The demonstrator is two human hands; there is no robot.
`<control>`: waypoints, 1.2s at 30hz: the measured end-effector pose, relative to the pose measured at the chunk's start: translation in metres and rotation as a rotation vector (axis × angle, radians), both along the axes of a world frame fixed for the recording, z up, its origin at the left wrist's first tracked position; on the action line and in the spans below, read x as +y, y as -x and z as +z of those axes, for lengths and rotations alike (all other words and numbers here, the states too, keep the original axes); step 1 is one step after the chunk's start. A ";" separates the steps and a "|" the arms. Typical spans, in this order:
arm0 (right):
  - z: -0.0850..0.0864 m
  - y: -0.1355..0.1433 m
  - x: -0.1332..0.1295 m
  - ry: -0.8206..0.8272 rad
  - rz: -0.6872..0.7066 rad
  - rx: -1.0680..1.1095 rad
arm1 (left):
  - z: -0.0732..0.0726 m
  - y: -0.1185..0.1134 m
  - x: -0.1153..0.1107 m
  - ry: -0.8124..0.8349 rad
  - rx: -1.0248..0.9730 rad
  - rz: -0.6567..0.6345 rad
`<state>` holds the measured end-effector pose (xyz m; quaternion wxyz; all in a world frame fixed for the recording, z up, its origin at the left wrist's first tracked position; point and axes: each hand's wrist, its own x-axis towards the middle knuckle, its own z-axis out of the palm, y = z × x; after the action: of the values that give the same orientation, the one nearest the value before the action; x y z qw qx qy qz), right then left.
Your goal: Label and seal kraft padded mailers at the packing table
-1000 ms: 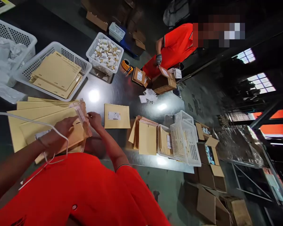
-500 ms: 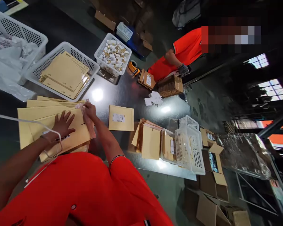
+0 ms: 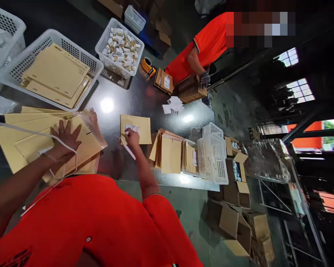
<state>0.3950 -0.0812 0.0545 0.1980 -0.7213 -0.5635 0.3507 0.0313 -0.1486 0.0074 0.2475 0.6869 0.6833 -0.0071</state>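
Observation:
My left hand (image 3: 66,140) lies flat, fingers spread, on the top one of several fanned yellow padded envelopes (image 3: 85,135). The upper envelope has a clear plastic edge (image 3: 92,128) on its right side. A white cable (image 3: 30,129) runs across the envelopes and over my left wrist. My right hand (image 3: 133,137) is closed on a narrow white strip (image 3: 129,151) that hangs from the fingers. Below that hand is a single labelled yellow envelope (image 3: 143,129) on the metal table; the hand partly covers its label, and whether it touches the envelope I cannot tell.
Along the far side stand a basket of flat envelopes (image 3: 96,68) and a basket of small white bottles (image 3: 141,48). Right of the single envelope are stacked envelopes (image 3: 171,154) and white baskets (image 3: 224,163). A gloved co-worker's hand (image 3: 204,79) rests at a stack of brown cartons (image 3: 193,97).
My right hand has left the plastic edge of the top envelope and moved right, over the single envelope, with a white strip in it. My left hand stays flat. The camera view has shifted.

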 end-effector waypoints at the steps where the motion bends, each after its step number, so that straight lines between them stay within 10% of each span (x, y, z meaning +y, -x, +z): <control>1: -0.012 0.026 -0.005 0.039 0.137 0.000 | 0.002 -0.004 0.000 0.017 -0.014 -0.014; 6: -0.046 0.109 -0.006 0.067 0.384 -0.016 | 0.009 -0.015 -0.003 0.063 -0.066 -0.010; 12: -0.043 0.122 -0.003 0.074 0.567 -0.213 | 0.009 -0.017 -0.002 0.054 -0.076 0.026; 21: -0.069 0.177 -0.071 0.037 0.777 -0.397 | 0.014 -0.015 0.006 -0.023 -0.068 0.004; 29: -0.076 0.148 -0.063 0.080 0.633 -0.067 | 0.002 0.011 0.023 0.030 -0.024 -0.106; 36: -0.065 0.110 -0.041 0.366 -0.047 0.290 | 0.009 0.010 0.021 0.022 0.002 -0.115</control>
<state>0.2849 -0.1218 -0.0102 0.1508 -0.7002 -0.4390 0.5425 0.0209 -0.1279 0.0166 0.2537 0.7221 0.6429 -0.0295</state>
